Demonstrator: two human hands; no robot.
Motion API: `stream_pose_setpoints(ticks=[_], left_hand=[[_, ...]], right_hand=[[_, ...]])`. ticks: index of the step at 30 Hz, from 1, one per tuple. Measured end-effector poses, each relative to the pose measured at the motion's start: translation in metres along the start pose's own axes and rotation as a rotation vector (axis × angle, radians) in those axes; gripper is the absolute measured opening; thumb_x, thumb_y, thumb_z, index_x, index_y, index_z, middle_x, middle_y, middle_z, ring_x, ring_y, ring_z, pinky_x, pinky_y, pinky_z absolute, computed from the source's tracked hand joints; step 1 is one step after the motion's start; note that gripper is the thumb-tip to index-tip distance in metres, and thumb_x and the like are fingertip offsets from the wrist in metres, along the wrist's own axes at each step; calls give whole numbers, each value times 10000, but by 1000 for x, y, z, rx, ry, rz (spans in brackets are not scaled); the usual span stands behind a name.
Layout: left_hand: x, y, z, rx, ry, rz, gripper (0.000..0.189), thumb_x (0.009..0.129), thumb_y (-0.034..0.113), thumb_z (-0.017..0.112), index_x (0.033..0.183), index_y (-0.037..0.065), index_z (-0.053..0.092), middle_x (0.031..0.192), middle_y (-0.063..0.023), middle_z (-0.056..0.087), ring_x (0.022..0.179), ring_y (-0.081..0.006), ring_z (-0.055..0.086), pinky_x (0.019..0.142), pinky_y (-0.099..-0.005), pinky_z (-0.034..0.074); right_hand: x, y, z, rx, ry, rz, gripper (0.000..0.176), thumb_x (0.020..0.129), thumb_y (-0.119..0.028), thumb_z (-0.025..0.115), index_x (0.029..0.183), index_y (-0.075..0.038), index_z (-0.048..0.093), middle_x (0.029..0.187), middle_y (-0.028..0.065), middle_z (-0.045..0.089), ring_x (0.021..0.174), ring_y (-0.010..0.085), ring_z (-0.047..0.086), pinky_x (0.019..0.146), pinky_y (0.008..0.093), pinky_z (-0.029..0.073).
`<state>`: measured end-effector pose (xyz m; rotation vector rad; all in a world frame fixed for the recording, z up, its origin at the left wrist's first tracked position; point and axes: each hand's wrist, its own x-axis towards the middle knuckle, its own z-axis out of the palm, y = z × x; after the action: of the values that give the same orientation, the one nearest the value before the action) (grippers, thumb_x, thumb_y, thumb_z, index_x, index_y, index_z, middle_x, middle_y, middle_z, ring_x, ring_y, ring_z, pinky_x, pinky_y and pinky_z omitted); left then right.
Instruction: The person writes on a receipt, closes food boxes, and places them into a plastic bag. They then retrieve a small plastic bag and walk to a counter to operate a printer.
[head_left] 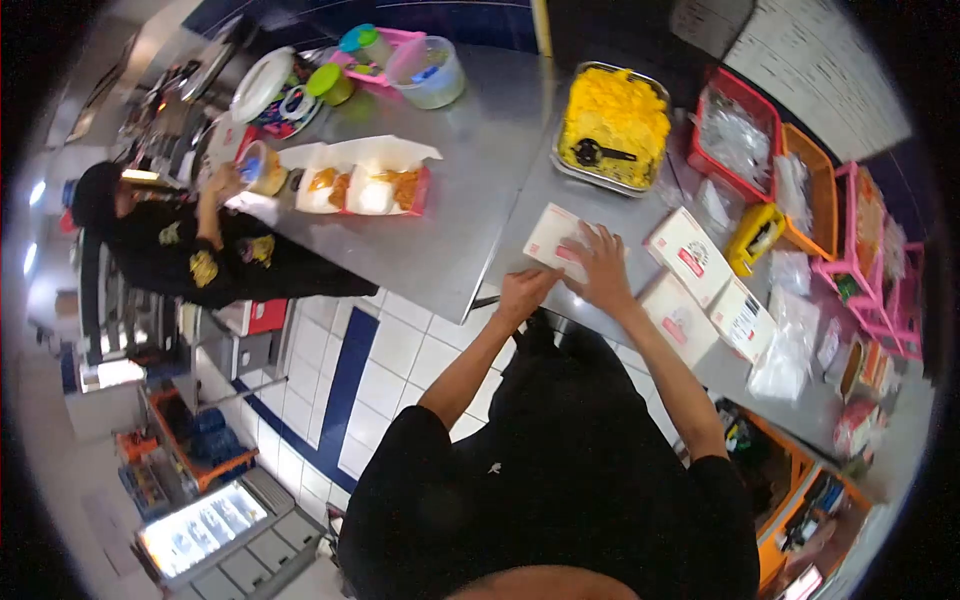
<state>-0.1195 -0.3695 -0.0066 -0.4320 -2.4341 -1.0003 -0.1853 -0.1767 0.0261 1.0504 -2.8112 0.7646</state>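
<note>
A white cardboard food box (547, 231) with a red logo lies closed on the metal table in front of me. My left hand (527, 292) is closed at its near left corner, fingers pinched on the edge. My right hand (601, 268) lies on the box's top at the right, fingers spread and partly covering the logo. To the right are more closed boxes of the same kind: one (691, 256) farther off, one (677, 320) nearer, and one (743, 318) with printed text on its side.
Behind the box stands a metal tray (633, 187) of yellow food with a black scoop (603, 153). A red basket (693, 150), a yellow tool (755, 238) and plastic bags (785, 345) sit rightward. At left, a co-worker (190, 250) stands by an open box of food (423, 190).
</note>
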Motion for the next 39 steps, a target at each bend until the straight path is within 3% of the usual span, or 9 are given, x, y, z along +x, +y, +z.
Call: stream_pose_setpoints(ticks=[4,11,15,19,24,29,32,34,39], left_hand=[[8,-16,-10,166,-111,225,280,823,138,724,1101,170,723,708,-10,659,595,-191,661,551,-323,548],[11,-33,19,210,-300,102,343,879,302,700,1214,236,664,742,-10,684,601,-214,669,569,-356,561],[39,-32,-24,-6,-167,20,399,788,312,730,1164,201,659,801,-75,679,731,-305,670,667,-447,547],[65,-104,-133,477,322,-206,222,809,190,699,995,78,657,848,-105,657,868,-310,615,837,-461,449],[48,-196,-153,568,155,-409,153,833,207,673,885,64,658,823,-115,653,874,-302,609,877,-480,418],[34,-140,-134,303,-44,-411,202,854,274,677,909,79,686,826,-126,689,869,-305,642,892,-490,432],[31,-83,-143,193,-230,-445,188,872,267,667,893,85,708,853,-128,716,855,-305,664,858,-494,460],[37,-63,-175,-134,-54,-662,181,875,267,664,906,96,713,848,-112,713,859,-312,668,844,-475,475],[82,-73,-216,48,129,-372,333,899,293,636,1090,26,689,1157,-188,661,1117,-353,598,955,-475,436]], right_hand=[[1,2,0,26,0,19,737,708,-358,811,1379,-247,528,1557,127,326,1401,422,295,1119,646,236],[2,11,-6,-45,27,54,714,718,-376,810,1364,-223,547,1564,118,326,1409,407,287,1110,642,252],[-4,32,-12,-117,29,122,722,721,-376,815,1365,-190,546,1566,143,326,1394,420,319,1124,624,247],[-1,18,-29,-124,-33,213,677,760,-333,797,1356,-134,546,1530,183,374,1369,440,354,1125,566,276],[93,-94,-43,156,307,273,360,893,-184,681,1222,-47,624,1232,188,622,1188,372,551,1050,437,393],[227,-171,-31,473,429,29,315,1018,-224,525,1270,-71,640,1232,148,671,1180,296,612,998,349,455],[273,-156,12,340,-35,317,443,1049,-418,377,1283,-155,644,1266,137,657,1198,325,593,1024,400,453],[263,-158,15,275,-308,394,460,1025,-464,372,1214,-175,675,1223,149,665,1154,352,598,997,428,455],[182,-181,57,211,-287,361,292,939,-313,551,1093,-105,687,1144,199,662,1135,387,569,960,493,434]])
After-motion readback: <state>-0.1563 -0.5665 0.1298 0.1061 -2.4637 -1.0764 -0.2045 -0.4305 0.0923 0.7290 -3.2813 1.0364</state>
